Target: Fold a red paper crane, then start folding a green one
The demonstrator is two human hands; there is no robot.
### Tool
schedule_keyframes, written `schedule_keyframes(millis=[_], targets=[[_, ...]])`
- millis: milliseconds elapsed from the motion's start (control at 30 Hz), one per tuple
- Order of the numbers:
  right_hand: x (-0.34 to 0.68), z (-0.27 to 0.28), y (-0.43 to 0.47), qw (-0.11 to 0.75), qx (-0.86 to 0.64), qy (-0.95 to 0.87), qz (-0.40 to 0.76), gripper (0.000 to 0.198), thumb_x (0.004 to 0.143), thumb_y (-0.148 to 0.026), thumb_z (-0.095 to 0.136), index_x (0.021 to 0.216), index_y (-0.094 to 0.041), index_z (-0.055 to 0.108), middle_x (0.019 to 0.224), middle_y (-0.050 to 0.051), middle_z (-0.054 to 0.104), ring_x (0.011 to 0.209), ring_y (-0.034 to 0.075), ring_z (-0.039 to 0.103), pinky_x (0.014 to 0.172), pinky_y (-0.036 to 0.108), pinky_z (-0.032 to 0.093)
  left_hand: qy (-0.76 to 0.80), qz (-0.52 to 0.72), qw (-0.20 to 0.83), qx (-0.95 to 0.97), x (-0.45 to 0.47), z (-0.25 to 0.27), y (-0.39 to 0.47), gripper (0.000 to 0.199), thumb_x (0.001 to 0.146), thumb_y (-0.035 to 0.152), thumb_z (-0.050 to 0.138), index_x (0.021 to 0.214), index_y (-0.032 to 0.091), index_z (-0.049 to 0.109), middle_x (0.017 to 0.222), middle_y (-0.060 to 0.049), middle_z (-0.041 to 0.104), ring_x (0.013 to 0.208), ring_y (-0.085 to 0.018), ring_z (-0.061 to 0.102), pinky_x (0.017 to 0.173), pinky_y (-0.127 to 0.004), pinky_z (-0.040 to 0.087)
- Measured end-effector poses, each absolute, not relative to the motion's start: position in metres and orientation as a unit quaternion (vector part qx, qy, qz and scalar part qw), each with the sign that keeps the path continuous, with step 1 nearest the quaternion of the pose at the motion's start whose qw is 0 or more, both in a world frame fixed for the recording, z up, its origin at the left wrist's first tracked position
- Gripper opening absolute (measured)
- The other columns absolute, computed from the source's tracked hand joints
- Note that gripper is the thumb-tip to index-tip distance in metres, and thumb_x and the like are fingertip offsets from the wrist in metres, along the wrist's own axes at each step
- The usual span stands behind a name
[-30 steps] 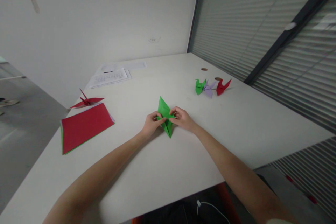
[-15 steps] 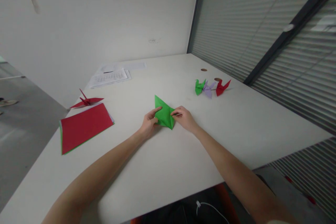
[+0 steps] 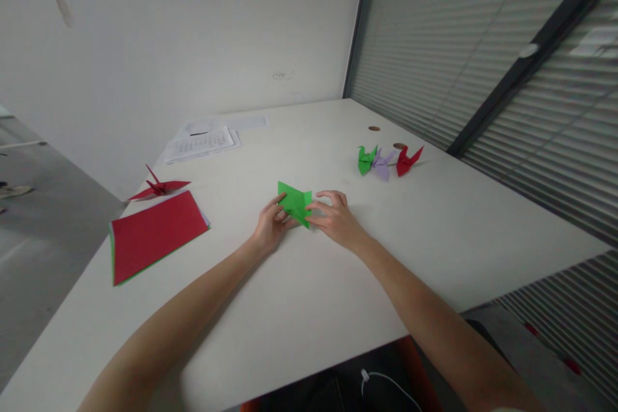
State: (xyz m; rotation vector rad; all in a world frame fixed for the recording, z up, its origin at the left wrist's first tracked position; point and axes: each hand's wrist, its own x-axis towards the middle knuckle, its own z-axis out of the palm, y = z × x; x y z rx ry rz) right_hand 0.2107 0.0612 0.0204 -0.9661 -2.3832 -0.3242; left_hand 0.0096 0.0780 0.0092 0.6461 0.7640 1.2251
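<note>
In the head view, the left hand (image 3: pixel 269 226) and the right hand (image 3: pixel 334 219) are both pinching the green folded paper (image 3: pixel 294 201) at the middle of the white worktop (image 3: pixel 309 296), each grip closed lightly on an edge, the right one with its outer fingers spread. Compared with a second ago, the paper is looking shorter and wider, its long lower point gone, so a fold seems just made. The red sheets (image 3: pixel 157 232), red crane (image 3: pixel 159 187) and three small paper figures (image 3: pixel 383 161) are lying well apart.
</note>
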Motion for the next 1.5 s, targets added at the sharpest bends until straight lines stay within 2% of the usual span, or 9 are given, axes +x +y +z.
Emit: schedule_keyframes(millis=[167, 367, 467, 633, 833, 967, 1067, 1200, 1500], targets=[[0.207, 0.019, 0.061, 0.286, -0.326, -0.895, -0.103, 0.010, 0.089, -0.021, 0.065, 0.086, -0.027, 0.073, 0.092, -0.002, 0.074, 0.109, 0.023, 0.050, 0.097, 0.045, 0.026, 0.325, 0.514, 0.728, 0.316, 0.011, 0.012, 0.075, 0.046, 0.066, 0.016, 0.068, 0.110, 0.021, 0.056, 0.077, 0.001, 0.061, 0.068, -0.014, 0.060, 0.067, -0.036, 0.060], [0.203, 0.023, 0.059, 0.307, -0.303, -0.899, -0.079, 0.011, 0.090, -0.021, 0.063, 0.084, -0.021, 0.072, 0.091, 0.002, 0.072, 0.093, 0.018, 0.055, 0.091, 0.038, 0.034, 0.322, 0.510, 0.737, 0.305, 0.012, 0.011, 0.073, 0.034, 0.065, 0.018, 0.070, 0.088, 0.023, 0.046, 0.075, 0.005, 0.057, 0.068, -0.013, 0.060, 0.063, -0.032, 0.058], [0.201, 0.023, 0.058, 0.322, -0.299, -0.896, -0.065, 0.010, 0.089, -0.023, 0.064, 0.082, -0.019, 0.071, 0.087, 0.002, 0.071, 0.090, 0.019, 0.056, 0.089, 0.037, 0.036, 0.324, 0.497, 0.736, 0.325, 0.012, 0.008, 0.071, 0.043, 0.067, 0.020, 0.076, 0.095, 0.025, 0.044, 0.073, 0.007, 0.056, 0.062, -0.011, 0.058, 0.062, -0.031, 0.057], [0.200, 0.017, 0.061, 0.323, -0.304, -0.896, 0.021, 0.008, 0.086, -0.021, 0.068, 0.079, -0.019, 0.071, 0.083, 0.002, 0.071, 0.083, 0.017, 0.060, 0.082, 0.035, 0.039, 0.333, 0.480, 0.736, 0.343, 0.011, 0.006, 0.070, 0.073, 0.066, 0.010, 0.074, 0.128, 0.028, 0.039, 0.074, 0.006, 0.057, 0.060, -0.011, 0.059, 0.061, -0.026, 0.053], [0.206, 0.017, 0.063, 0.312, -0.315, -0.882, 0.158, 0.010, 0.088, -0.018, 0.065, 0.083, -0.020, 0.074, 0.086, 0.003, 0.070, 0.081, 0.015, 0.063, 0.079, 0.030, 0.045, 0.357, 0.447, 0.739, 0.355, 0.012, 0.003, 0.074, 0.077, 0.064, 0.005, 0.059, 0.136, 0.025, 0.038, 0.087, -0.001, 0.063, 0.073, -0.016, 0.063, 0.068, -0.030, 0.053], [0.208, 0.018, 0.062, 0.282, -0.337, -0.886, 0.149, 0.010, 0.087, -0.017, 0.065, 0.086, -0.019, 0.074, 0.087, 0.004, 0.068, 0.083, 0.016, 0.062, 0.079, 0.031, 0.047, 0.420, 0.512, 0.574, 0.481, 0.013, -0.002, 0.075, 0.070, 0.066, 0.007, 0.063, 0.130, 0.029, 0.046, 0.116, -0.006, 0.061, 0.110, -0.022, 0.060, 0.093, -0.039, 0.049], [0.208, 0.016, 0.063, 0.254, -0.352, -0.892, 0.127, 0.007, 0.085, -0.016, 0.066, 0.083, -0.018, 0.073, 0.086, 0.005, 0.068, 0.083, 0.017, 0.063, 0.080, 0.033, 0.048, 0.382, 0.496, 0.388, 0.677, 0.009, -0.002, 0.073, 0.050, 0.068, 0.012, 0.069, 0.115, 0.025, 0.062, 0.134, -0.009, 0.054, 0.137, -0.028, 0.040, 0.114, -0.047, 0.031], [0.210, 0.014, 0.064, 0.240, -0.355, -0.890, 0.155, 0.009, 0.083, -0.012, 0.066, 0.080, -0.018, 0.072, 0.086, 0.005, 0.069, 0.086, 0.018, 0.063, 0.082, 0.034, 0.049, 0.296, 0.368, 0.304, 0.828, 0.004, -0.002, 0.070, 0.026, 0.077, 0.018, 0.065, 0.101, 0.023, 0.070, 0.119, -0.012, 0.067, 0.128, -0.030, 0.051, 0.115, -0.052, 0.029], [0.214, 0.017, 0.064, 0.229, -0.363, -0.850, 0.304, 0.007, 0.079, -0.012, 0.069, 0.074, -0.016, 0.072, 0.080, 0.002, 0.064, 0.076, 0.014, 0.062, 0.074, 0.028, 0.049, 0.363, 0.261, 0.170, 0.878, 0.005, 0.000, 0.065, 0.022, 0.092, 0.029, 0.049, 0.096, 0.024, 0.070, 0.110, -0.009, 0.070, 0.107, -0.027, 0.061, 0.109, -0.050, 0.030]])
